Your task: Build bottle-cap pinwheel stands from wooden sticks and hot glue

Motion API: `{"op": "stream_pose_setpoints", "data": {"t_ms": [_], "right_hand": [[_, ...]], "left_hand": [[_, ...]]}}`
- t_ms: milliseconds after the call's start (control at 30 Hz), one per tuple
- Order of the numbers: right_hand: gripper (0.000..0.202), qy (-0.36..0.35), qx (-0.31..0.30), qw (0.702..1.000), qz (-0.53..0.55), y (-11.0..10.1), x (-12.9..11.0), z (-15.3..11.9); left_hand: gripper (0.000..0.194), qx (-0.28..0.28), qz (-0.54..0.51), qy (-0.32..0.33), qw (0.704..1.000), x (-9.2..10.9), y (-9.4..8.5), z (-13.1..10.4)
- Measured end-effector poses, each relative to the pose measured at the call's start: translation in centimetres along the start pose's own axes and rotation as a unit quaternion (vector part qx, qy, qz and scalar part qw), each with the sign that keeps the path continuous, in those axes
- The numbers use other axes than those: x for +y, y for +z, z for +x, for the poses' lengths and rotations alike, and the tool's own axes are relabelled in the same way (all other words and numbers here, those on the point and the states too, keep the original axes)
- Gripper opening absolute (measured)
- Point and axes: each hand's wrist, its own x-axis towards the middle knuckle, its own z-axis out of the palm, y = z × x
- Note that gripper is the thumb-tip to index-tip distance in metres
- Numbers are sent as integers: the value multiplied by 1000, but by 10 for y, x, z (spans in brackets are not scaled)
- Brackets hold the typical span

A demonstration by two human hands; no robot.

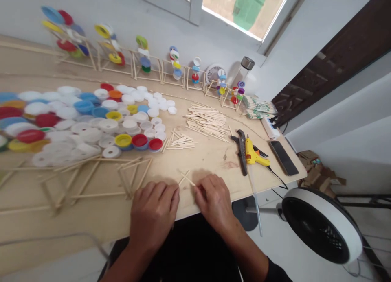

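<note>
Holds thin crossed sticks (188, 179) at lower centre of frame: one in closed fingertips of left hand (155, 208), one likewise in right hand (215, 200). Has yellow glue gun (253, 154) right of centre.

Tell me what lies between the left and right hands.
Two crossed sticks, one from the left hand, one from the right hand; the head view shows it.

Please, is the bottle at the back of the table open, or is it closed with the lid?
Closed: the metallic lid sits on top of the clear bottle. How tightly, I cannot tell.
</note>
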Motion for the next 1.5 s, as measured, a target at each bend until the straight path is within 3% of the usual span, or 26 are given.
{"op": "stream_pose_setpoints", "data": {"t_ms": [233, 767, 1500], "right_hand": [[17, 28, 0, 1000, -8, -9, 10, -2], [19, 21, -5, 998, -59, -5, 0, 2], [12, 31, 9, 999, 39, -8, 6, -16]], "left_hand": [[14, -2, 12, 8, 1000, 1, -3, 3], [14, -5, 5, 3, 1000, 0, -3, 3], [10, -12, -32, 3, 999, -1, -5, 0]]}}
